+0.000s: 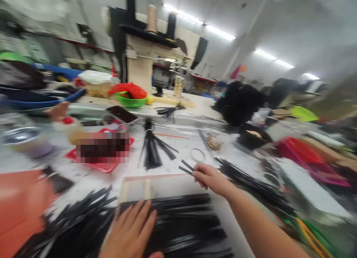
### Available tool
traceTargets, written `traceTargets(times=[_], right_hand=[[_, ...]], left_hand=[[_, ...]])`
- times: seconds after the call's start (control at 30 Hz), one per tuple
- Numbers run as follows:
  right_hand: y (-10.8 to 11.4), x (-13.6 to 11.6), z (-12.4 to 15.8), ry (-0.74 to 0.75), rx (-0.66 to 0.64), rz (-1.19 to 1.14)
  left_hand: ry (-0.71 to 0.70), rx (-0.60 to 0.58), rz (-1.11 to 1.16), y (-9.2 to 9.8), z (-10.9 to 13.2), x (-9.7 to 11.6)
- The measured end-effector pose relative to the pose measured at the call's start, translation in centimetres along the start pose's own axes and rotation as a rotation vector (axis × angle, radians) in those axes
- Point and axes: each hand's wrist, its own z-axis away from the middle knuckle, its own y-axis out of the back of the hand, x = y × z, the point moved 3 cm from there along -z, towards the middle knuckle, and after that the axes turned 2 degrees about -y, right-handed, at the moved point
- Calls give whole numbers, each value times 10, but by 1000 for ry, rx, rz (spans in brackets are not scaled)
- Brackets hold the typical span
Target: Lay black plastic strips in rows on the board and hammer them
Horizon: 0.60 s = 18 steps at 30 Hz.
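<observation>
My left hand (131,228) lies flat, fingers spread, on the left end of a row of black strips (184,220) laid side by side on a pale board (178,181). Above the board's far right corner, my right hand (208,178) is closed in a pinch on two short black strips (186,168), whose ends stick out to the left. A loose pile of black strips (80,217) lies left of the board. To the right rests a long bunch of black strips (253,187). Beyond the board stands a tied bundle of black strips (152,146).
A red basket (107,166) with blurred-out contents sits left of the tied bundle, near a phone (122,114). A tape roll (197,155) lies past my right hand. Behind stands a sewing machine (139,64) with thread cones. Orange sheets (22,206) cover the left edge.
</observation>
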Motion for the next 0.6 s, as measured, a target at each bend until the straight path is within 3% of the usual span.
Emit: traceTargets(times=[0.1, 0.27, 0.43, 0.53, 0.6], right_hand=[[-56, -40, -8, -18, -270, -213], [-119, -73, -13, 56, -444, -198], [-132, -77, -10, 306, -340, 75], [-127, -77, -9, 281, -278, 122], [-126, -77, -10, 184, -303, 67]], left_hand=[[59, -98, -6, 18, 1, 2], [199, -181, -15, 28, 18, 2], [208, -180, -2, 28, 22, 3], [222, -192, 13, 27, 21, 4], [230, -208, 29, 27, 22, 4]])
